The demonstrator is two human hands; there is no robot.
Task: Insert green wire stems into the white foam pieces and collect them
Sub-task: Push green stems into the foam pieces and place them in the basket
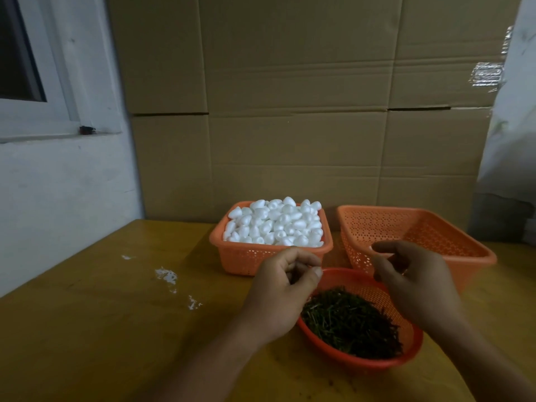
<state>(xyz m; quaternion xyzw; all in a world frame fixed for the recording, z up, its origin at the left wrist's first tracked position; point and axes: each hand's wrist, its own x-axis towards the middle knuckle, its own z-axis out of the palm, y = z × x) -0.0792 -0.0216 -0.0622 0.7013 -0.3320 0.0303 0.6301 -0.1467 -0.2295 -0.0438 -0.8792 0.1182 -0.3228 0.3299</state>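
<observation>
White foam pieces (275, 223) fill the square orange basket (246, 256) at the back. Loose green wire stems (348, 320) lie heaped in the round red-orange bowl (377, 362) in front. My left hand (282, 294) hovers at the bowl's left rim. Its thumb and curled fingers are pinched together, and a thin dark bit that looks like a stem shows between them. My right hand (414, 282) hangs above the bowl's right side with loosely curled fingers and holds nothing. A second, larger orange basket (420, 227) at the back right has nothing visible inside.
The wooden table (101, 329) carries white foam crumbs (166, 275) left of the baskets. Stacked cardboard boxes (290, 111) stand right behind the baskets. A white wall with a window frame (43, 111) is on the left.
</observation>
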